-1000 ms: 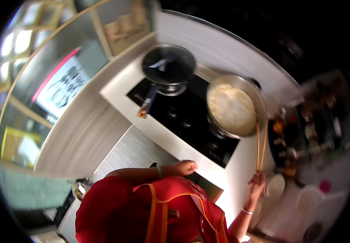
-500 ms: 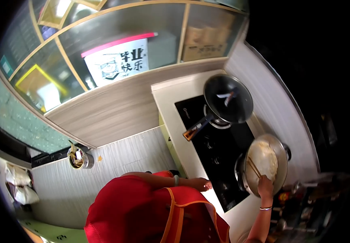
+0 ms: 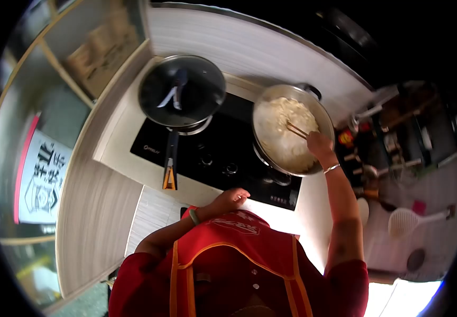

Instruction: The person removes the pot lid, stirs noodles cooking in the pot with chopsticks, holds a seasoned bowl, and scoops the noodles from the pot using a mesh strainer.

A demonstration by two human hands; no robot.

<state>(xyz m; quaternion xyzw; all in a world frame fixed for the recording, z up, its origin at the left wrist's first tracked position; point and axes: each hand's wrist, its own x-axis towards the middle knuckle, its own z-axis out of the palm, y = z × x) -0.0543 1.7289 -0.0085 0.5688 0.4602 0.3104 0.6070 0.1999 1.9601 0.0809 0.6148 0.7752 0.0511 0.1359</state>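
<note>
Over the steel pot [image 3: 324, 120] on the right burner, my right hand [image 3: 321, 145] is closed on a pair of chopsticks [image 3: 297, 130]. Their tips are in the pale, frothy food [image 3: 292, 113] that fills much of the pot. Steam blurs part of the food. My left hand [image 3: 233, 197], with its fingers curled, is near the front edge of the counter, in front of the cooktop [image 3: 215, 153]. Whether it holds anything is hidden. A dark pan with a glass lid [image 3: 183, 90] sits on the left burner, its handle [image 3: 171, 158] pointing toward me.
Utensils and jars stand on a rack [image 3: 392, 142] at the right, with a white slotted ladle [image 3: 405, 222] hanging near them. The wall panel [image 3: 239, 47] rises behind the cooktop. On the left are a wooden partition [image 3: 99, 222] and a glass cabinet holding a printed bag [image 3: 43, 179].
My right hand first reached into the pot with the chopsticks, which were beside its rim earlier, and now has them in the food farther left. The camera view has turned.
</note>
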